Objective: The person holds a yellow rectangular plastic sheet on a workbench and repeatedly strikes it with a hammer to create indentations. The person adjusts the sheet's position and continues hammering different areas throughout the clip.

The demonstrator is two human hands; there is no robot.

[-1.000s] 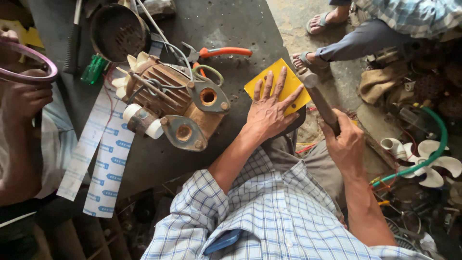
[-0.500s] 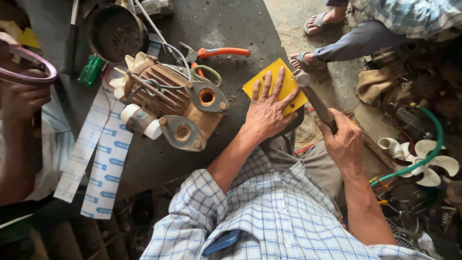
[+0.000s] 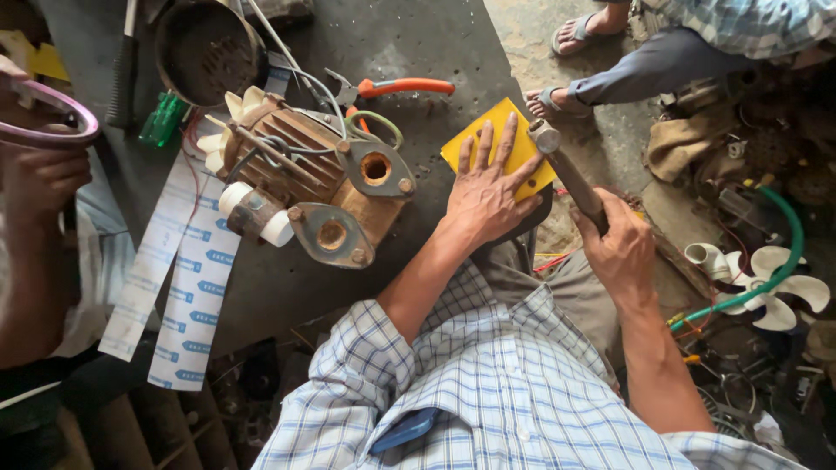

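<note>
Left hand (image 3: pixel 488 196) fingers spread flat on yellow sheet (image 3: pixel 488 132); right hand (image 3: pixel 620 248) fist wraps hammer (image 3: pixel 562 165), head at sheet's edge.

Soft, even daylight fills the scene, brightest at the top right, where the concrete floor (image 3: pixel 522 35) looks pale and slightly washed out. The dark tabletop (image 3: pixel 409 43) takes a dull sheen but no hard glare. Shadows are weak and diffuse; the deepest dark lies under the table edge at the bottom left, where detail is lost. The yellow sheet (image 3: pixel 488 130) and the checked shirt (image 3: pixel 488 392) show clearly and in focus. The wide lens bends lines toward the corners, and the far left and right edges are a little soft. No motion blur is evident around the left hand (image 3: pixel 488 196) or right hand (image 3: pixel 623 248).
</note>
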